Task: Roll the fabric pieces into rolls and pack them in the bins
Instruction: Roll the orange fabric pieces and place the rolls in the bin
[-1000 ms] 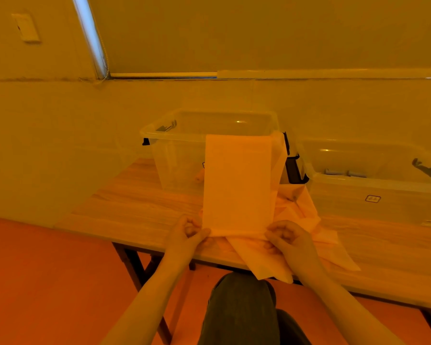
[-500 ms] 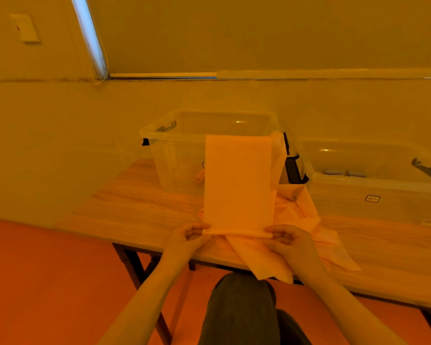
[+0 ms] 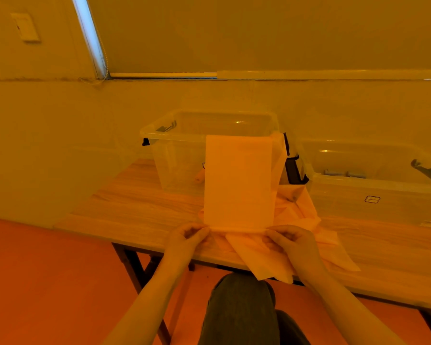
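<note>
Head view: left hand [image 3: 188, 235] and right hand [image 3: 290, 239] pinch the strip's [image 3: 239, 180] near edge, starting a roll. Next: roll it tight toward the bin [image 3: 159, 131] ahead.

matt cloth strip [image 3: 239, 180], glossy clear plastic bins [image 3: 182, 155], wood-grain table [image 3: 135, 207].

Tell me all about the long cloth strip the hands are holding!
The strip is a long, flat, pale band that looks like thin, soft fabric, orange under the light. Its far end hangs over the rim of the left bin, and it slopes down to the table edge. There its near end is curled into a thin roll, pinched by the left hand and right hand. It lies over a loose cloth pile.
</note>
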A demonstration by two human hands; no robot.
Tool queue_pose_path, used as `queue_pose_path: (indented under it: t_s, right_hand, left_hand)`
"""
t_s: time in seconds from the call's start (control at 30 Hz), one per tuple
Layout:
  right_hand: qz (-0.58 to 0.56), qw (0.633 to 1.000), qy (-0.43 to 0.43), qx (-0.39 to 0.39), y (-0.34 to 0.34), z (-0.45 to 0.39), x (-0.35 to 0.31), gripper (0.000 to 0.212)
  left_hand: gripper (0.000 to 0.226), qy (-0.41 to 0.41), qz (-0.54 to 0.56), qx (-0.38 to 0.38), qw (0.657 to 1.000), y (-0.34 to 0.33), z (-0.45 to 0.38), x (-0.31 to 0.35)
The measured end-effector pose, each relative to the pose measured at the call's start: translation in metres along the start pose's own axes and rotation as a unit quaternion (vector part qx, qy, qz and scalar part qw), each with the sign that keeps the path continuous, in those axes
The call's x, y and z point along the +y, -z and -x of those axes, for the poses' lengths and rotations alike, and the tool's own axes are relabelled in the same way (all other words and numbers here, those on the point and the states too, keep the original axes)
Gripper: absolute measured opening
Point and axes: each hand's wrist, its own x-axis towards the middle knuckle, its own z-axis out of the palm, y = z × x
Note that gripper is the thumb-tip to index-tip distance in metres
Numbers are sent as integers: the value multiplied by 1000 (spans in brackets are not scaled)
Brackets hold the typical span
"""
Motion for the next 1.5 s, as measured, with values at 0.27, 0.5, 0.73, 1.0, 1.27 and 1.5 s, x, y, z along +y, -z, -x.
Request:
queue_pose_path:
  t_s: [0.27,0.5,0.73,1.0,1.27,1.5]
  right_hand:
    - [-46,999,-3,14,-3,0,-3,17]
    - [-22,1000,11,-6,-2,0,1,7]
    - [4,1000,-1,-1,-1,1,0,15]
    - [14,1000,10,6,-2,2,-2,11]
    - [17,1000,2,15,-1,1,0,4]
    - [-52,998,-22,23,-2,0,-3,9]
  left_hand:
    - [15,-16,34,10,999,-2,0,1]
    - [7,-31,32,-17,999,-2,2,2]
    - [17,-1,26,-34,999,2,2,0]
    - [10,-12,6,-14,1000,2,2,-2]
    - [6,-1,7,4,1000,1,2,-3]
    - [12,-2,23,28,999,-3,3,1]
